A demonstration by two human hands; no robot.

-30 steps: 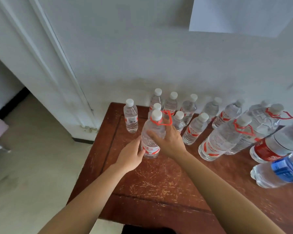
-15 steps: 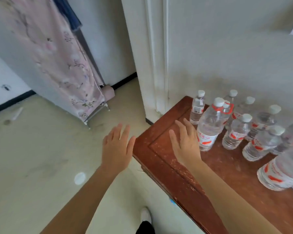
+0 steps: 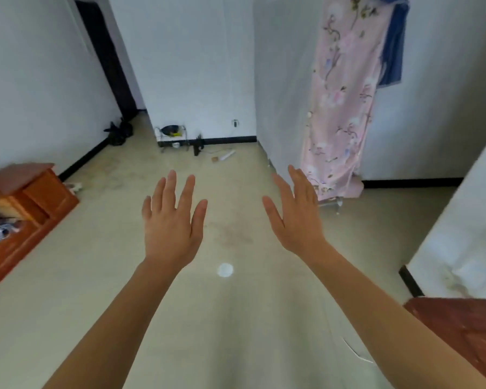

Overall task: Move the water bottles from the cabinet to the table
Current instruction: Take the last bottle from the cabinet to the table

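Two bare forearms enter my view from the bottom edge and extend forward over the pale floor (image 3: 236, 318). Behind the right wrist and out to its right, at the frame edge, I read one reddish-brown corner of the table (image 3: 460, 327). On the floor, between the two wrists, lies a small round white spot (image 3: 225, 269). The left hand (image 3: 171, 228) is held back-up with fingers straight and slightly spread, gripping nothing and touching nothing. The right hand (image 3: 295, 220) is in the same condition: fingers extended, thumb out to the side, nothing in it. The two hands are level with each other and well apart. Far out to the left of the left hand stands a wooden cabinet (image 3: 37, 197) in orange-brown, with mixed clutter in its lower opening; I cannot make out individual items there. Just beyond the fingertips of the right hand hangs a pink floral cloth (image 3: 340, 108), with a blue cloth (image 3: 393, 43) behind it, higher and to the right. Well ahead of the left hand, against the far white wall, I read a small wire rack (image 3: 170, 136), dark bags (image 3: 119, 133) to its left, and a white tube-like item (image 3: 226, 155) on the floor to its right. I cannot tell from this view where the water bottles stand.
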